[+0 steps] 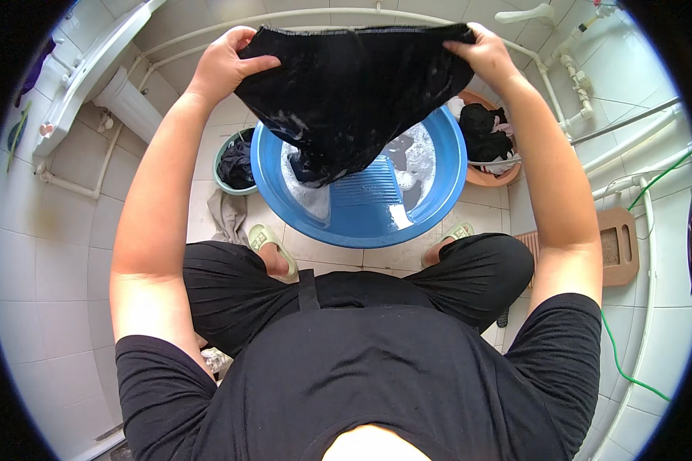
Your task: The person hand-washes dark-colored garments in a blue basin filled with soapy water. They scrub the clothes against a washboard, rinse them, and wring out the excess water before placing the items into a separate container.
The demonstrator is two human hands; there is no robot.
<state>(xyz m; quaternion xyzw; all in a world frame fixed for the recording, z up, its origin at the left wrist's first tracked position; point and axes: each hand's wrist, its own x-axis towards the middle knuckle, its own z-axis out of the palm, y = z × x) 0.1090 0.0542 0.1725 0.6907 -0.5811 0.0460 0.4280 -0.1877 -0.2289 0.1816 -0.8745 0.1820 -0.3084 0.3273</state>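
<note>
A wet black garment (354, 84) hangs stretched between my two raised hands, streaked with suds. My left hand (234, 63) pinches its upper left corner, thumb in front. At the opposite corner my right hand (484, 55) grips the edge the same way. The garment's lower end droops over a large blue washtub (365, 237), in front of its ribbed washboard (369, 190). Foamy, greyish water (419, 157) shows on both sides of the board. What kind of garment it is, I cannot tell.
Left of the tub, a green basin (217, 173) holds dark clothes. An orange-brown basin (507, 175) with clothes stands to its right. A grey cloth (227, 215) lies on the floor near my left slipper (273, 250). A brown washboard (619, 246) leans by the right-hand pipes (647, 261).
</note>
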